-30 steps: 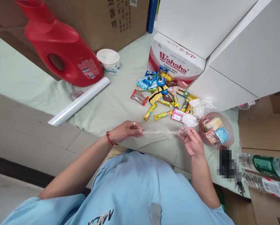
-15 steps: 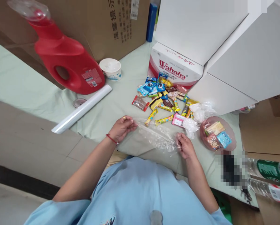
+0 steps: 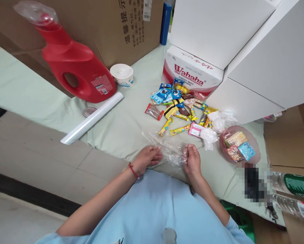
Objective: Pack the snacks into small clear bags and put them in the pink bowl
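Clear plastic film (image 3: 173, 150) sits crumpled at the frame's centre, between the hands, its outline hard to make out against the pale cloth (image 3: 131, 112). The right hand (image 3: 193, 160) pinches its right side; the left hand (image 3: 148, 159) curls loosely beside its left, whether gripping I cannot tell. At the right edge, two bottles (image 3: 298, 185) are cut off.

This looks like a home — pale green cloth (image 3: 134, 115), red handled jug (image 3: 83, 64), wrapped snacks (image 3: 170, 111), pink bowl (image 3: 255, 144).
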`<control>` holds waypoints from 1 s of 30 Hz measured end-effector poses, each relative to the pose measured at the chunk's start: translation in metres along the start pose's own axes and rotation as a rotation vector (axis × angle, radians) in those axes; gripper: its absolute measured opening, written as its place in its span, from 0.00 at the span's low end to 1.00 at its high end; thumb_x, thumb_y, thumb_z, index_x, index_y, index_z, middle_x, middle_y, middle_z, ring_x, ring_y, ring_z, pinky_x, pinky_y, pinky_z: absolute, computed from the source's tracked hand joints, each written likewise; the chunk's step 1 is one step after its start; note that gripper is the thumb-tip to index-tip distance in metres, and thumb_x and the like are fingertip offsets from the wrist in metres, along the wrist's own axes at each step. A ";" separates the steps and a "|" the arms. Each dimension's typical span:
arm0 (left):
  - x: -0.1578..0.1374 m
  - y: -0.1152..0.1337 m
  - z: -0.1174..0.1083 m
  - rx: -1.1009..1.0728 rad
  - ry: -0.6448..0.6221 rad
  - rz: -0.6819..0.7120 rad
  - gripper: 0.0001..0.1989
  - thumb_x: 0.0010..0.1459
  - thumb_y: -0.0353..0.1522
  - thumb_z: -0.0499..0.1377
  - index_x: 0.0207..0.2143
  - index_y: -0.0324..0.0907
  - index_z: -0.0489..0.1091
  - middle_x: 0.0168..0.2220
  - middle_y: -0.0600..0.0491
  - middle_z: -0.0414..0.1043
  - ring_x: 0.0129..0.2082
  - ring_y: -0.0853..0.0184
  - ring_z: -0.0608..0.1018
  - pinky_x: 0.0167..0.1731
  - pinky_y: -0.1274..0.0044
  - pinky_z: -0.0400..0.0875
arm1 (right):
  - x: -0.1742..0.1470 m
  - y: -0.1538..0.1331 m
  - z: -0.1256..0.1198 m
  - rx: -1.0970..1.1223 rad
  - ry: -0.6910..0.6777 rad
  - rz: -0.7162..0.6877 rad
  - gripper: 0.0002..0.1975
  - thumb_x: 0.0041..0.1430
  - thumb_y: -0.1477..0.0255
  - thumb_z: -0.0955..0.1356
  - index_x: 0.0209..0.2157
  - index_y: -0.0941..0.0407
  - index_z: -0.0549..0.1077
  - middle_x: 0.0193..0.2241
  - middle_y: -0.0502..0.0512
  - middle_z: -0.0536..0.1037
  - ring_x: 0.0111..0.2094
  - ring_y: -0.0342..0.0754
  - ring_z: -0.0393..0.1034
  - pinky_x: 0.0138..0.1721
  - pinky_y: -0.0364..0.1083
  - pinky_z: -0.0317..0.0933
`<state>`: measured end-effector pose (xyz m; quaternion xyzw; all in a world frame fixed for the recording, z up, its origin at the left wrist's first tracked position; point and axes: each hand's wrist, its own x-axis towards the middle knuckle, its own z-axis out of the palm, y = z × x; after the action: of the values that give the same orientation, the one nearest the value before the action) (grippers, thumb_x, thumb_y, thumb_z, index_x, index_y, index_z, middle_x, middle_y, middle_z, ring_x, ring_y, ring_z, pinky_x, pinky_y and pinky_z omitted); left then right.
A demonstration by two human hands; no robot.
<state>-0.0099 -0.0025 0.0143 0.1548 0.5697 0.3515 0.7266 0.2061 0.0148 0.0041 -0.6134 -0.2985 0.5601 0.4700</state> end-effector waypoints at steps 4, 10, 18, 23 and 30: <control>0.009 0.004 0.002 -0.208 0.007 0.109 0.21 0.46 0.42 0.74 0.32 0.41 0.68 0.30 0.55 0.76 0.30 0.71 0.80 0.34 0.77 0.77 | 0.007 -0.011 -0.004 -0.001 0.023 -0.060 0.23 0.55 0.48 0.71 0.33 0.51 0.63 0.22 0.41 0.65 0.15 0.38 0.50 0.13 0.41 0.42; 0.007 0.013 -0.019 -0.083 -0.050 0.180 0.24 0.45 0.46 0.73 0.31 0.43 0.64 0.19 0.65 0.60 0.15 0.78 0.63 0.17 0.84 0.58 | 0.032 -0.022 -0.047 -0.191 0.120 -0.170 0.22 0.55 0.48 0.71 0.35 0.52 0.69 0.19 0.41 0.63 0.16 0.40 0.53 0.15 0.41 0.47; 0.007 0.018 -0.050 0.804 0.517 0.640 0.13 0.51 0.39 0.66 0.36 0.43 0.71 0.30 0.53 0.68 0.29 0.64 0.71 0.33 0.71 0.69 | 0.041 -0.011 -0.066 -0.467 0.107 -0.234 0.20 0.59 0.49 0.68 0.34 0.53 0.72 0.15 0.42 0.65 0.16 0.44 0.58 0.19 0.44 0.51; -0.003 0.001 -0.023 1.116 0.487 1.257 0.11 0.57 0.26 0.57 0.42 0.46 0.72 0.41 0.46 0.73 0.47 0.56 0.75 0.50 0.62 0.68 | 0.038 -0.009 -0.055 -0.474 0.080 -0.241 0.18 0.61 0.52 0.67 0.34 0.53 0.72 0.15 0.43 0.66 0.16 0.44 0.59 0.20 0.44 0.52; 0.009 -0.007 -0.010 1.223 -0.154 1.344 0.29 0.56 0.33 0.60 0.61 0.42 0.64 0.64 0.35 0.63 0.65 0.47 0.66 0.64 0.50 0.56 | 0.038 -0.009 -0.056 -0.481 0.086 -0.250 0.18 0.61 0.51 0.67 0.34 0.53 0.72 0.15 0.42 0.65 0.16 0.44 0.58 0.19 0.44 0.52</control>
<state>-0.0163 -0.0033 0.0000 0.8354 0.3967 0.3261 0.1960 0.2696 0.0385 -0.0066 -0.6889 -0.4761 0.3844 0.3886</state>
